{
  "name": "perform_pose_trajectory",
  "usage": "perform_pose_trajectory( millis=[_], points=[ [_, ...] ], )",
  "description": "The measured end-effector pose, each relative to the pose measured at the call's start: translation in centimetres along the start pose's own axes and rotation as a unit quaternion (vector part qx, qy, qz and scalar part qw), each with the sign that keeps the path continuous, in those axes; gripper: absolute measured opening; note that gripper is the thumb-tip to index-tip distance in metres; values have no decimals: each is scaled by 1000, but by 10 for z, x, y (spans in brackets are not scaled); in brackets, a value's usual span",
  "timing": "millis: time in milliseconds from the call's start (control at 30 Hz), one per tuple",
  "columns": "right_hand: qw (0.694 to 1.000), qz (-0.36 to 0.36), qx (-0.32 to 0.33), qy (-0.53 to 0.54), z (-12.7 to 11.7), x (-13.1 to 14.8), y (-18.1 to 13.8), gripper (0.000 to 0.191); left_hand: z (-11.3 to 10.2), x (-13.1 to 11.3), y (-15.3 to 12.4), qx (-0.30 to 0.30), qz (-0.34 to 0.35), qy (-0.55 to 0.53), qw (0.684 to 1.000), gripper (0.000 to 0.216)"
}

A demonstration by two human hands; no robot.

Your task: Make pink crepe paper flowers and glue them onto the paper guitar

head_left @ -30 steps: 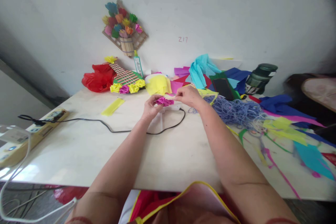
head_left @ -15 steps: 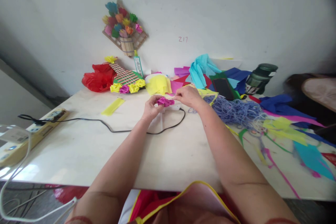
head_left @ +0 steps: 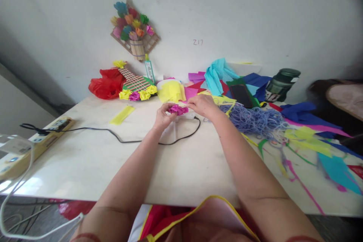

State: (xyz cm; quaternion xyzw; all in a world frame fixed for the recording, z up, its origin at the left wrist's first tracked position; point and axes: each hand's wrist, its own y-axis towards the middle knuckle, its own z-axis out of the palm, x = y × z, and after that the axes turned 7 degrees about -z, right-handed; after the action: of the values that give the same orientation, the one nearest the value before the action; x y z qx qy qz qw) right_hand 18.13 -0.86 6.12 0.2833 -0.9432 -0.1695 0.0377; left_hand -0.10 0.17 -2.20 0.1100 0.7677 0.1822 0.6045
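Note:
A small magenta paper flower [head_left: 177, 109] is held above the white table [head_left: 93, 162], a little beyond its middle. My left hand [head_left: 163, 116] is closed around the flower's left side and underside. My right hand [head_left: 202, 106] pinches the flower's right edge with thumb and forefinger. A black cord [head_left: 124, 140] curves across the table just below both hands. A pile of blue-violet rubber bands [head_left: 255, 119] lies right beside my right wrist.
A power strip [head_left: 36, 141] sits at the left edge. Along the back wall are a red plastic bag [head_left: 106, 83], a woven craft with paper flowers [head_left: 136, 85], a glue bottle [head_left: 149, 70], coloured paper sheets [head_left: 218, 75] and a dark green jar [head_left: 281, 83]. Paper scraps [head_left: 309, 140] cover the right side.
Almost nothing has moved. My right hand has shifted very slightly lower and leftward against the flower.

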Motion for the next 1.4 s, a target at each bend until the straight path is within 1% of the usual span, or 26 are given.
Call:
perform_pose_trajectory(
  millis=[100, 300, 433, 533, 733, 933, 1033, 1133, 1233, 1333, 1400],
  points=[
    [1000, 0, 1, -2, 1, -1, 0, 29, 0, 0, 0, 1, -2, 3, 1000, 27],
    [1000, 10, -22, -12, 1, 1, 2, 23, 0, 1, 0, 3, -1, 3, 1000, 28],
    [999, -14, -36, -15, 5, 2, 2, 24, 0, 2, 1, 4, 2, 4, 1000, 27],
    [999, -39, -23, -14, 7, 2, 0, 30, 0, 1, 1, 3, -2, 5, 1000, 26],
    [997, -68, 35, -15, 7, 0, -1, 37, -2, 1, 2, 9, -4, 21, 1000, 25],
    [993, -89, 68, -24, 6, 4, -1, 45, -3, 1, 2, 18, -19, 26, 999, 25],
    [993, -94, 68, -18, 7, 5, 0, 44, -4, -1, 1, 25, -26, 17, 999, 25],
    [995, -88, 53, 12, 11, 2, 1, 40, -4, -3, 0, 28, -32, 11, 999, 25],
    [995, -67, 27, 66, 18, -3, 2, 35, -4, -5, 0, 31, -34, 9, 999, 24],
    [988, -66, -8, 142, 25, -7, 3, 32, -5, -5, 0, 34, -32, 7, 999, 23],
    [979, -63, -19, 194, 28, -8, 3, 31, -5, -4, 0, 36, -30, 10, 999, 22]
  ],
)
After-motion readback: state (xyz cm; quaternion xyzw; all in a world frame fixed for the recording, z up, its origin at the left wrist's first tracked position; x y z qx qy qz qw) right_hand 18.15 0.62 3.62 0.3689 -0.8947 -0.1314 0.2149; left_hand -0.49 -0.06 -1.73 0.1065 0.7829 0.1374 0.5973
